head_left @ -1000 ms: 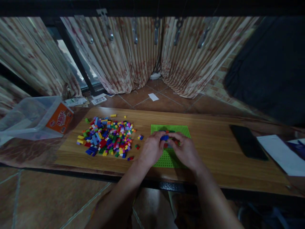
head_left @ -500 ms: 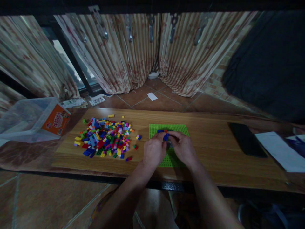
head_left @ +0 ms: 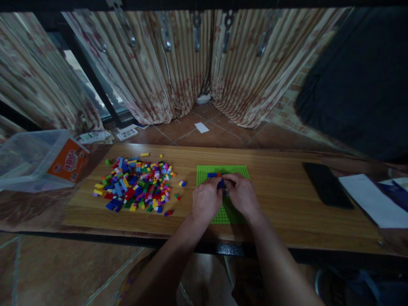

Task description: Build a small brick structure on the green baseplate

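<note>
Over the green studded baseplate (head_left: 205, 171), my left hand (head_left: 207, 196) and my right hand (head_left: 241, 191) meet with fingertips closed around a dark blue toy brick (head_left: 221, 183). Just beyond the fingers, another blue brick (head_left: 211, 175) with an orange one (head_left: 218, 174) beside it shows above the plate. My fingers hide the brick's underside, so I cannot tell whether it touches the plate. A heap of mixed coloured bricks (head_left: 137, 183) lies left of the plate, with several strays between the two.
A clear plastic tub (head_left: 30, 148) with an orange label stands at the table's left end. To the right lie a black flat slab (head_left: 327, 185) and white paper (head_left: 376, 199). The wooden tabletop (head_left: 277, 204) has a dark front edge. Striped curtains (head_left: 178, 76) hang behind.
The whole view has shifted slightly. Both hands stay together over the baseplate, and the blue brick between them sits a little lower among the fingers.
</note>
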Available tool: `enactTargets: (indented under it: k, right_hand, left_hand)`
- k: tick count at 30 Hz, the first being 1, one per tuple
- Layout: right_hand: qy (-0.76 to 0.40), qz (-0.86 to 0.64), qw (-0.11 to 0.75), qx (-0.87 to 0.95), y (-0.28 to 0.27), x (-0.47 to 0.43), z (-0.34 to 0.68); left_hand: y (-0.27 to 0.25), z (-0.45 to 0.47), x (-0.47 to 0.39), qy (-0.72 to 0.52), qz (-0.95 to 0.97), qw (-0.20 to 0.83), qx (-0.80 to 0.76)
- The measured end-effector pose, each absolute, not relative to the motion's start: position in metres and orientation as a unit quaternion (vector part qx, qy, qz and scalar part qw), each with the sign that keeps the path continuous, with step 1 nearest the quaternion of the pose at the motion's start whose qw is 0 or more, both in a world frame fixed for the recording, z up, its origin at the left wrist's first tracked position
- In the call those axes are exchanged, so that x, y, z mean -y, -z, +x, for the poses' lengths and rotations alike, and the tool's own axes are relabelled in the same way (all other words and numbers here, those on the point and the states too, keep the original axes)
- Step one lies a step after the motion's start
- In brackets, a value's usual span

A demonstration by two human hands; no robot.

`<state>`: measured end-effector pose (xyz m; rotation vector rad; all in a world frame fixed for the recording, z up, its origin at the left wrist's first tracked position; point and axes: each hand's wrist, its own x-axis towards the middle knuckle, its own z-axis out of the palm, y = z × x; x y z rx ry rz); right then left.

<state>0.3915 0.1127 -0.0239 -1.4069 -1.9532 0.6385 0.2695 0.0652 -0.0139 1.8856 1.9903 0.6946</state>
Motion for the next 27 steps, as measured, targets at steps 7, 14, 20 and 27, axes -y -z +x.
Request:
enactTargets:
  k: [7,14,20,27]
  right_hand:
    - [-0.245,-0.55,0.327,0.728,0.0219,-0.1107,0.3928]
    - [-0.25,-0.565,0.323,0.717,0.0181,-0.1071,0.3956]
    - [-0.271,-0.546,0.289,0.738,0.0205,-0.1048,0.3938]
    - [-0.29,-0.532,0.309,0.733,0.0234,-0.1046,0.392]
  left_hand:
    - [0.0122,0.265,-0.0619,-0.25,0.654,0.172,-0.693]
    - [0.0106,0.262,-0.0639,-0.272,0.621,0.2,-0.708]
    - [0.0114,0.2611,-0.0642,-0.277,0.619,0.226,-0.699]
    - [0.0106,0.2617,-0.0645,-0.27,0.633,0.229,-0.689]
